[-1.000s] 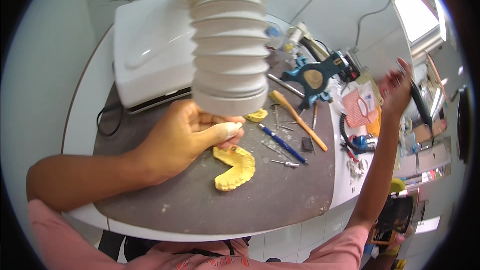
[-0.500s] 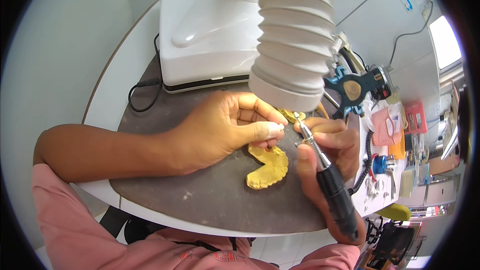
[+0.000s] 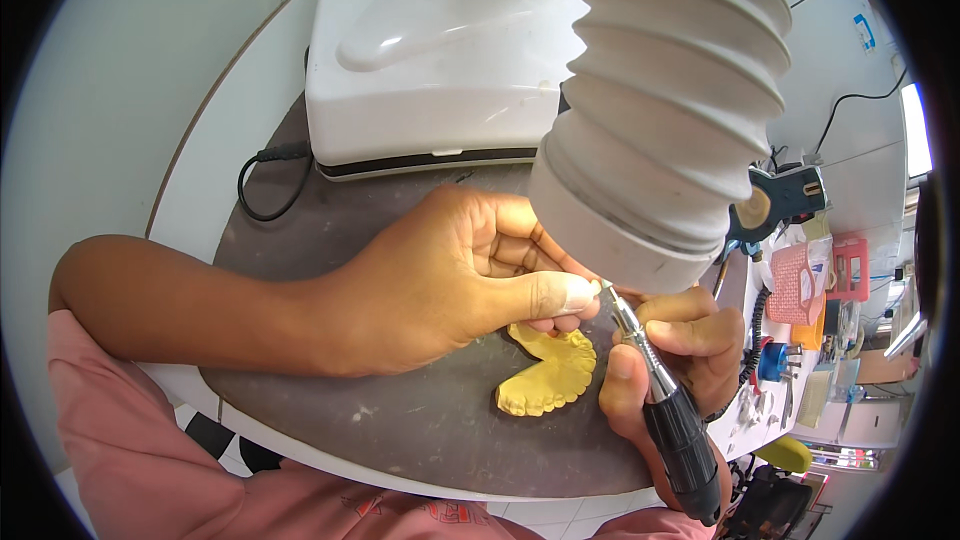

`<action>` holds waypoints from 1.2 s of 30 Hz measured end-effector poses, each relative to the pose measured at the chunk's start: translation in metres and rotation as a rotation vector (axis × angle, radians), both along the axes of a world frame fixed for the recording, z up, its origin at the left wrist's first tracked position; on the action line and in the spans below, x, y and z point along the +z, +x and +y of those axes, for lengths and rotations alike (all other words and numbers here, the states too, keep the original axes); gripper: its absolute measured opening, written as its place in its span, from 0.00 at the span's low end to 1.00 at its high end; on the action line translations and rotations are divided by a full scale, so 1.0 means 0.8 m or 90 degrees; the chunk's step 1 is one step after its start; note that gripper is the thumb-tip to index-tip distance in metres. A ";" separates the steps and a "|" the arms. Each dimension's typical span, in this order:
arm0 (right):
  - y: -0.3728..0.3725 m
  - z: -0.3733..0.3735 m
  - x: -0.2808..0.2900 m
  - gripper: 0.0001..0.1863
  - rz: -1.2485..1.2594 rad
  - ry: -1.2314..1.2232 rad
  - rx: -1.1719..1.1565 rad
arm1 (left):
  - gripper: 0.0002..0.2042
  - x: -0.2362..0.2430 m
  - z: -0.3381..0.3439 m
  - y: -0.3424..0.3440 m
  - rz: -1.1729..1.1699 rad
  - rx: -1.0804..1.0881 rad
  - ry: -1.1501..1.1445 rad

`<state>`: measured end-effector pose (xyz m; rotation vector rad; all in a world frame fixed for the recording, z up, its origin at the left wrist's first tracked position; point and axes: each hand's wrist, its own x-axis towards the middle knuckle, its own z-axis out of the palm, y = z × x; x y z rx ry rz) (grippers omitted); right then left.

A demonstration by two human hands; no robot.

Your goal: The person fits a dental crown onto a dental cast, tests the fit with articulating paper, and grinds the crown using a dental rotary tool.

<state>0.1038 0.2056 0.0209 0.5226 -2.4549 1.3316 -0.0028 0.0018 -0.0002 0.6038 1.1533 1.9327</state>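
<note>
My left hand (image 3: 450, 290) pinches a small whitish piece (image 3: 596, 288) between thumb and fingertips. My right hand (image 3: 680, 360) grips a black and silver rotary handpiece (image 3: 680, 440), its tip at or close beside that piece; whether they touch I cannot tell. Both sit just below the open end of a white corrugated suction hose (image 3: 660, 130). A yellow horseshoe dental cast (image 3: 555, 375) lies on the grey mat (image 3: 400, 425) under my fingers.
A white machine housing (image 3: 410, 70) stands at the back, with a black cable (image 3: 270, 210) at its left. To the right are a dark teal holder (image 3: 795, 195), a pink basket (image 3: 795, 290), a blue metal piece (image 3: 775, 362) and assorted small items along the bench edge.
My right hand has come down from the right side with the handpiece to meet my left hand, which has shifted rightward over the mat beneath the hose, still pinching the small piece.
</note>
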 end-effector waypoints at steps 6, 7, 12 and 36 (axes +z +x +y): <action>0.001 0.000 0.002 0.19 0.002 0.021 -0.007 | 0.11 0.001 0.000 0.001 -0.012 -0.006 0.011; 0.001 0.000 0.002 0.19 0.002 0.020 -0.006 | 0.11 0.002 0.000 0.002 -0.013 -0.007 0.011; 0.004 -0.001 0.002 0.19 0.013 0.025 -0.006 | 0.11 0.002 -0.001 0.003 -0.024 -0.008 0.014; -0.011 0.002 -0.007 0.21 0.085 0.032 0.065 | 0.13 0.010 -0.004 0.004 -0.055 0.002 -0.031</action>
